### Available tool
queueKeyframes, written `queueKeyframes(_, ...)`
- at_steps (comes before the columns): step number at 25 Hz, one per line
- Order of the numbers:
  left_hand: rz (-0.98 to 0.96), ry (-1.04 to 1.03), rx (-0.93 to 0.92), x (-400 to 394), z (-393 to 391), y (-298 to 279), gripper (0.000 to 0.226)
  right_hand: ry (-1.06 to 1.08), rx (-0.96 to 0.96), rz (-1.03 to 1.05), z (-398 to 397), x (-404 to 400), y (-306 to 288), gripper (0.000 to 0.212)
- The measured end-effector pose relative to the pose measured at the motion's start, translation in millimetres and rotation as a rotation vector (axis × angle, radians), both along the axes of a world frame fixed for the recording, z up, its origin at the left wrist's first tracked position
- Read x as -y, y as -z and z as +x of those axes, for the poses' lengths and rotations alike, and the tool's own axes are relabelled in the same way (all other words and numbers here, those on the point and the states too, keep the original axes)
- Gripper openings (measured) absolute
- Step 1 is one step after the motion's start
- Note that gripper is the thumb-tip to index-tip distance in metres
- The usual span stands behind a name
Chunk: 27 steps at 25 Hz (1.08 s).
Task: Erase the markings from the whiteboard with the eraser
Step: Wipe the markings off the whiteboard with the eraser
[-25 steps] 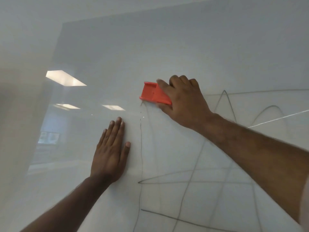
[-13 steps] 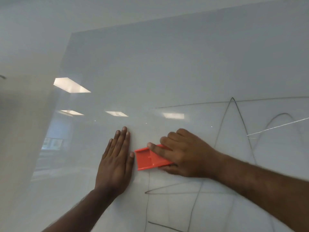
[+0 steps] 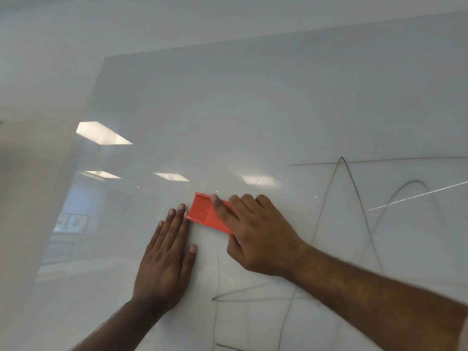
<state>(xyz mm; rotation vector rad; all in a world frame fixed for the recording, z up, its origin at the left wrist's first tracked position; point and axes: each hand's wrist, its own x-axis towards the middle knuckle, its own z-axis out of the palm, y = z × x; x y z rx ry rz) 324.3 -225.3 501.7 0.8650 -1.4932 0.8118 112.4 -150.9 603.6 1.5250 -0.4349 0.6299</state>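
Two bare forearms, the left hand [image 3: 167, 254] and right hand [image 3: 260, 234] without rings, a pale sleeve edge [image 3: 464, 333] at right.

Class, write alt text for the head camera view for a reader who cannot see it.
A right hand presses a red eraser against a whiteboard, beside a left hand laid flat. Thin dark marker lines remain to the right and below.

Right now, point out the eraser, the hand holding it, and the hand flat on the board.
eraser [image 3: 203, 214], head view, its bare orange top.
right hand [image 3: 260, 234], head view, back of the hand.
left hand [image 3: 166, 259], head view, back of the hand.
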Motion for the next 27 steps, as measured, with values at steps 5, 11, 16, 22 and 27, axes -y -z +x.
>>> queueKeyframes(5, 0.022, -0.022, 0.005, -2, 1, 1, 0.063, 0.039, 0.067, -0.090, -42, -3, -42, 0.059)
queueKeyframes(11, 0.038, -0.030, -0.010, -3, -1, 6, 0.062, 0.003, 0.421, -0.055, -28, -8, -44, 0.062)
queueKeyframes(16, 0.037, -0.027, -0.007, -1, -1, 16, 0.063, -0.032, -0.133, 0.119, -37, -12, 64, 0.056)
queueKeyframes(22, 0.048, -0.022, -0.008, -5, -2, 34, 0.063, 0.010, -0.243, 0.083, -70, -19, 51, 0.054)
queueKeyframes(27, 0.070, -0.019, 0.009, -5, 0, 51, 0.060, 0.017, 0.307, 0.018, -59, -24, 35, 0.059)
